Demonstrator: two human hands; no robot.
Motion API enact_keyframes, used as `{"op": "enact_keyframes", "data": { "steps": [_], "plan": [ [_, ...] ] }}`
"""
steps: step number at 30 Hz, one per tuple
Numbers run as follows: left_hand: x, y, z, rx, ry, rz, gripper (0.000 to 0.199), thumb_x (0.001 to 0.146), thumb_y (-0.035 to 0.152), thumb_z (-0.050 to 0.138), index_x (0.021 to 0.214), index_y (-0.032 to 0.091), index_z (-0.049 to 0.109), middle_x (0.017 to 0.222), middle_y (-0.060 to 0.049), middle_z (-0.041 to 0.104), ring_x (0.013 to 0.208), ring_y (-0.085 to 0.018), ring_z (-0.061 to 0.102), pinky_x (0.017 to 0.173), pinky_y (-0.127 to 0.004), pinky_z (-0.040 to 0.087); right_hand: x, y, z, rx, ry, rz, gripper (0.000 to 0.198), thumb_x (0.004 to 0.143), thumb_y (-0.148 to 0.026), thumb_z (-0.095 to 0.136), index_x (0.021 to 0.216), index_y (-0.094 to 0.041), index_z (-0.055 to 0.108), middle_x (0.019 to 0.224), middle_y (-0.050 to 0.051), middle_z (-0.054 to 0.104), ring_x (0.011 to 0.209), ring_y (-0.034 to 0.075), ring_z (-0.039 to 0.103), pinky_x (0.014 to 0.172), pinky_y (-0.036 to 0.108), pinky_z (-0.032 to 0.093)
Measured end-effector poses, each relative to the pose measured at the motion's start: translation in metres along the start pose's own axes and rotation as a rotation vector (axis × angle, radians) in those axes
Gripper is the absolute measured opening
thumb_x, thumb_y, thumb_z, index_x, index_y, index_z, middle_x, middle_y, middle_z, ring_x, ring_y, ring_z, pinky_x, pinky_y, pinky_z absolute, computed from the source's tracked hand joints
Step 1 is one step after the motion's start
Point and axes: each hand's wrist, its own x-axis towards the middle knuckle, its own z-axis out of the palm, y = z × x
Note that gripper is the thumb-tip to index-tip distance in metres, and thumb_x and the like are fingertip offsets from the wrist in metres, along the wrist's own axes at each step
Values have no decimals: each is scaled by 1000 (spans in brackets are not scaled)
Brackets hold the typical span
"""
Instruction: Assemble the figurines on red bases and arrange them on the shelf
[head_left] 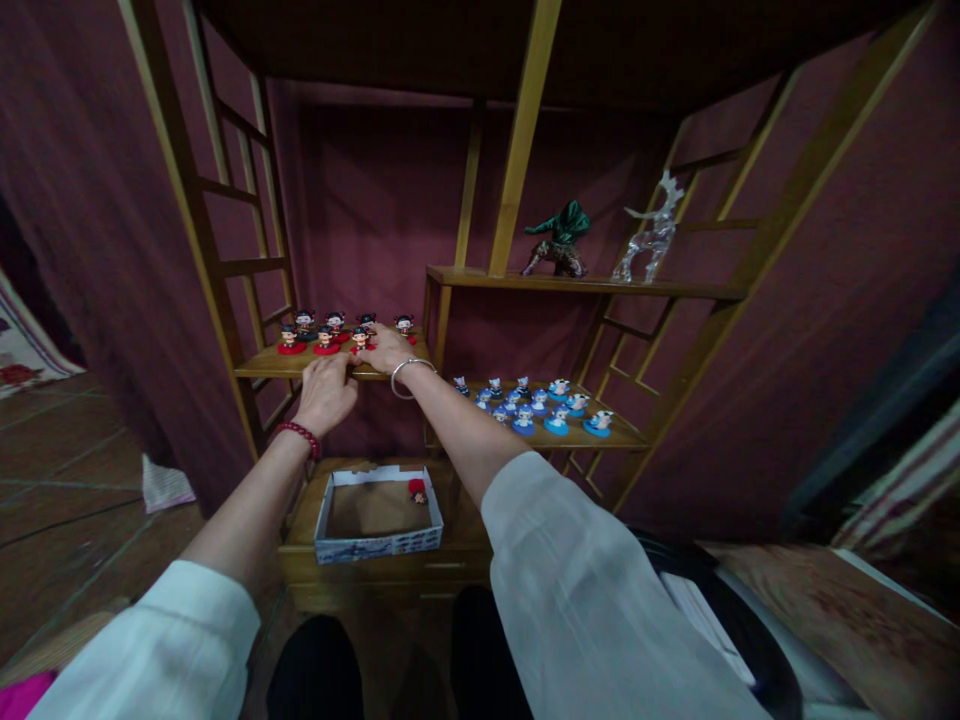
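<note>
On the left shelf stand several small figurines with black hair and red bases. My right hand (387, 349), wearing a silver bangle, reaches in among them with its fingers closed at the front-row figurine (361, 339). My left hand (328, 393) is at the shelf's front edge, just below that figurine; its fingers are curled and their tips are mostly hidden. A red bead bracelet (302, 436) circles the left wrist. Another figurine (404, 325) stands to the right of my right hand. Below, one red-based figurine (418, 492) lies in a shallow cardboard box (379, 547).
Several blue-based figurines (556, 420) crowd the lower right shelf (626, 436). Above them, a green-hooded crouching statue (561, 240) and a clear deer ornament (651, 235) stand on the upper right shelf (600, 286). A wooden upright (523, 140) divides the cabinet.
</note>
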Motion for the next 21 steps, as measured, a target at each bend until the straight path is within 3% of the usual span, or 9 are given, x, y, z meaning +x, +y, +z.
{"op": "enact_keyframes", "data": {
  "steps": [12, 21],
  "plan": [
    [2, 4, -3, -57, 2, -26, 27, 69, 16, 39, 92, 20, 52, 100, -5, 61, 103, -21, 49, 96, -39, 26, 5, 0, 5, -153, -3, -54, 46, 68, -30, 57, 112, -24, 47, 99, 3, 64, 92, 22, 58, 76, 30, 45],
    [2, 7, -4, -56, 14, -30, 27, 73, 16, 33, 91, 20, 54, 101, -6, 61, 104, -21, 48, 95, -38, 27, 8, 3, 7, -19, 7, -26, 46, 64, -29, 65, 108, -26, 51, 96, -1, 64, 88, 16, 58, 76, 26, 44]
  ]
}}
